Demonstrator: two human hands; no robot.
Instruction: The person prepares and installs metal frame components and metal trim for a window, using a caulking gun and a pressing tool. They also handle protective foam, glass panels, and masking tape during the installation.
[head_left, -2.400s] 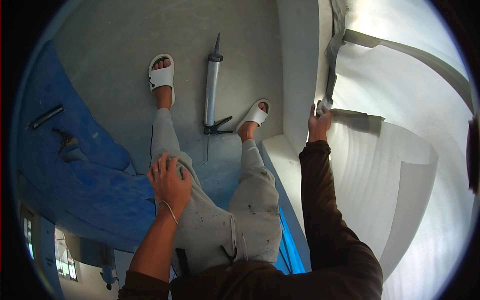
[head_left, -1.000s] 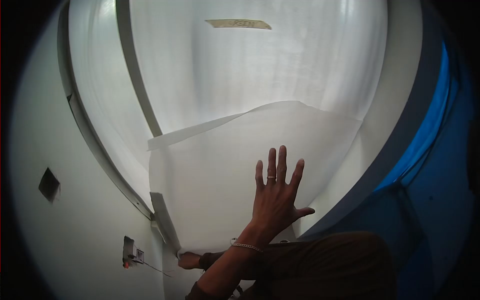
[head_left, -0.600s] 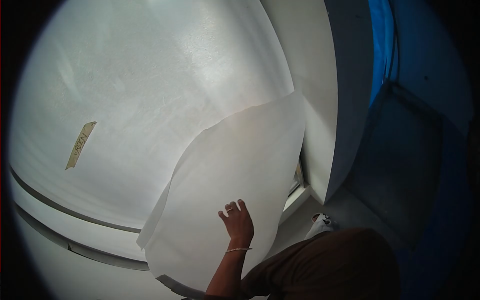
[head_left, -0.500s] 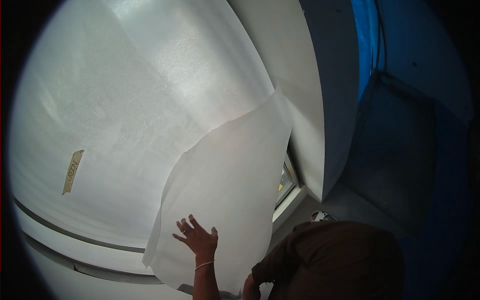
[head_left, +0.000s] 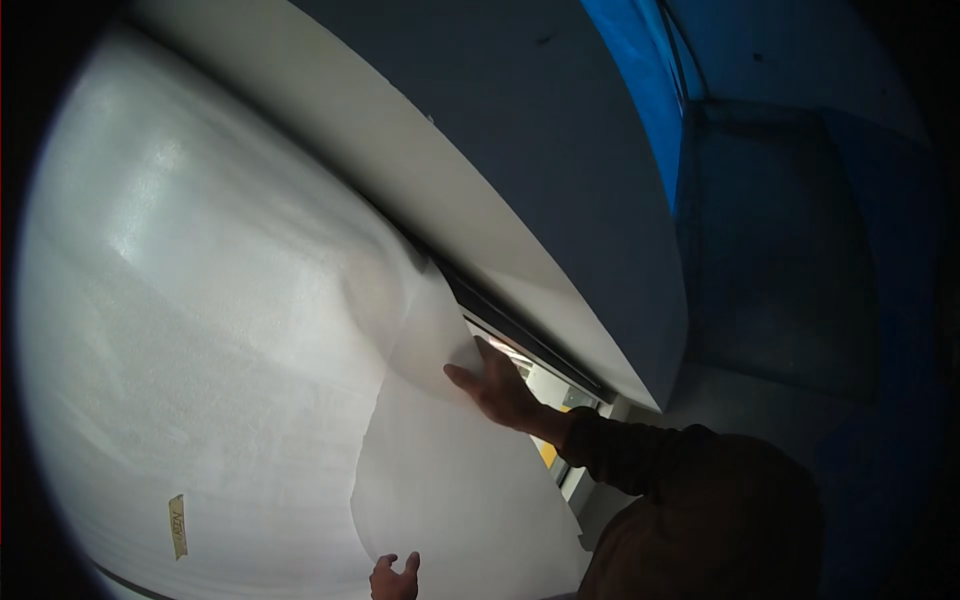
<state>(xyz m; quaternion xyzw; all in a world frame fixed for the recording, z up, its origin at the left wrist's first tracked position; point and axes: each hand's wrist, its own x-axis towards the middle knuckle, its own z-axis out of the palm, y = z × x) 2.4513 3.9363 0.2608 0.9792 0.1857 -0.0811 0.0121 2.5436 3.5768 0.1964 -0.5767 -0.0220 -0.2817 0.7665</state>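
A large white translucent sheet [head_left: 440, 470], perhaps paper or film, hangs in front of a broad pale panel [head_left: 220, 330] that lets light through. The sheet's right edge is in my right hand [head_left: 500, 388], thumb on the near face and the fingers partly hidden behind it. At the bottom of the view, my left hand [head_left: 394, 578] lies against or just in front of the sheet's lower left edge. Its thumb and fingertips are apart, and nothing shows in them. A strip of tan tape [head_left: 178, 527] with handwriting sticks to the panel at lower left.
Past the sheet's right edge, a window opening [head_left: 550, 390] shows brighter things and some yellow behind it. A grey wall [head_left: 520, 150] runs diagonally above. Blue sheeting [head_left: 635, 90] and a dark mesh-like panel [head_left: 780, 250] stand at the right.
My view has turned, so the tape sits lower. My right hand has risen to the sheet's right edge and holds it. My left hand shows lower in view.
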